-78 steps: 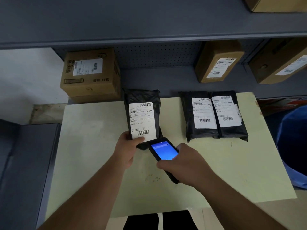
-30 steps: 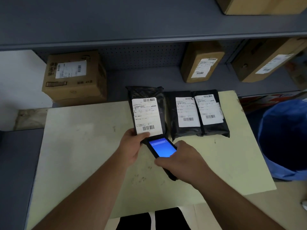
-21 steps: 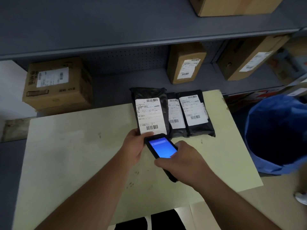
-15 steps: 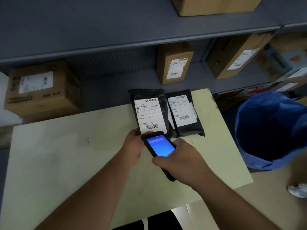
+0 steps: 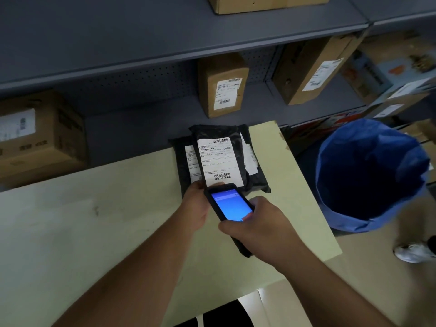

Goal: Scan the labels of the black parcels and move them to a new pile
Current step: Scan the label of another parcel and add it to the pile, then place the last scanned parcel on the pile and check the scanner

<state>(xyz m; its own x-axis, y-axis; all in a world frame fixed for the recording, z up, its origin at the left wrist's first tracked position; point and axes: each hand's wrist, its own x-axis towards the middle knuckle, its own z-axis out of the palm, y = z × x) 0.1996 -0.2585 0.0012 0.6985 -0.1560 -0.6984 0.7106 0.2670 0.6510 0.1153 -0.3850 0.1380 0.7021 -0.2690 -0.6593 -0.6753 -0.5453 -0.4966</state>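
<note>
While my left hand pinches the top black parcel over the two parcels beneath it, my right hand grips the scanner.

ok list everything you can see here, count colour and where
black parcels: three, black with white labels, overlapping at the table's far edge; the top one is held by the left hand
table: one, pale yellow-green, centre
handheld scanner: one, black with a lit blue screen, in front of the top parcel's label
cardboard boxes: at least four, brown with white labels, on the shelving behind and above the table
shelving: grey metal, across the back
bin: one, lined with a blue bag, right of the table
shoe: one, white, on the floor at far right
left hand: grip on the top parcel's near end
right hand: grip around the scanner
</note>
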